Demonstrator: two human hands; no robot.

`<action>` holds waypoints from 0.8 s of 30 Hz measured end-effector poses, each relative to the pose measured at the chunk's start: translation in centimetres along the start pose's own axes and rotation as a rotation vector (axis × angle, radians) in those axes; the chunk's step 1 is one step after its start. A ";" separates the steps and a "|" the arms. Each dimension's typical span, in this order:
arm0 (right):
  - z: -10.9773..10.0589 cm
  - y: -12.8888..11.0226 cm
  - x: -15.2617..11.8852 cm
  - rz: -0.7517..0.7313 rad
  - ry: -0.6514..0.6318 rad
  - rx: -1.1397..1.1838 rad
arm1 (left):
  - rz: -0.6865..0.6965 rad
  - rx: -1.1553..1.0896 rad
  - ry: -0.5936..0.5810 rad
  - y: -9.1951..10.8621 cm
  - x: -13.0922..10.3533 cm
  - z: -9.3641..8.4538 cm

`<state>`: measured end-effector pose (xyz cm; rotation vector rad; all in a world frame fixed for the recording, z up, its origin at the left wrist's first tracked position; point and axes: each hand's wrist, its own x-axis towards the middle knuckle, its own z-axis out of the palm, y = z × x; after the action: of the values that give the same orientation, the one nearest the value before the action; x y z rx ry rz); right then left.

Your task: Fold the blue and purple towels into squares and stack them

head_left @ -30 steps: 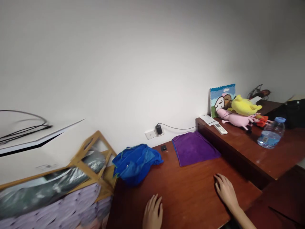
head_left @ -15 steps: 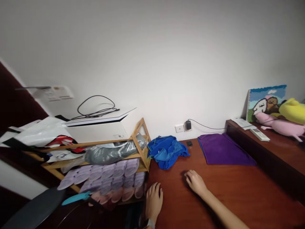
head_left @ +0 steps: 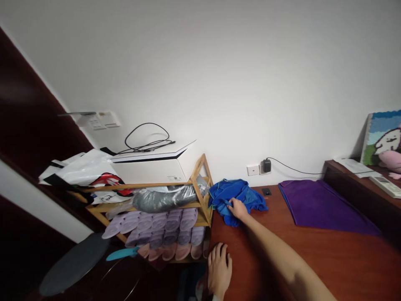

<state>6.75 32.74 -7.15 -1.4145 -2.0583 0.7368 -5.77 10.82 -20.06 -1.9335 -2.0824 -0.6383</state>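
A crumpled blue cloth with a thin yellow-green edge lies at the back left of the brown desk. My right hand reaches onto its front, fingers closed on a fold of the fabric. At the desk's left edge, my left hand rests palm down with its fingers stretched out, holding nothing. Further right on the desktop, a purple cloth is laid out flat, apart from both hands.
Left of the desk stands a wooden rack with a white box, a plastic-wrapped grey bundle and rows of slippers. A black plug sits in the wall. A raised ledge at right holds a remote control.
My right hand has moved forward and left from the bare desktop onto the blue cloth and closed on it. My left hand stays at the edge. The view has turned left.
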 end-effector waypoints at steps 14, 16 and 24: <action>-16.5 -5.1 -5.2 -0.289 0.192 -0.280 | -0.010 -0.036 -0.013 0.9 1.2 -1.8; -16.3 -5.7 -5.0 -0.246 0.147 -0.329 | -0.010 -0.040 -0.019 1.0 1.1 -2.0; -16.6 -10.1 -0.4 -0.197 0.294 -0.345 | -0.029 -0.026 -0.005 0.2 0.6 -0.6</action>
<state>11.68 31.58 11.59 -1.3725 -2.1118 0.0852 -5.76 11.06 -19.22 -1.9238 -2.1197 -0.6700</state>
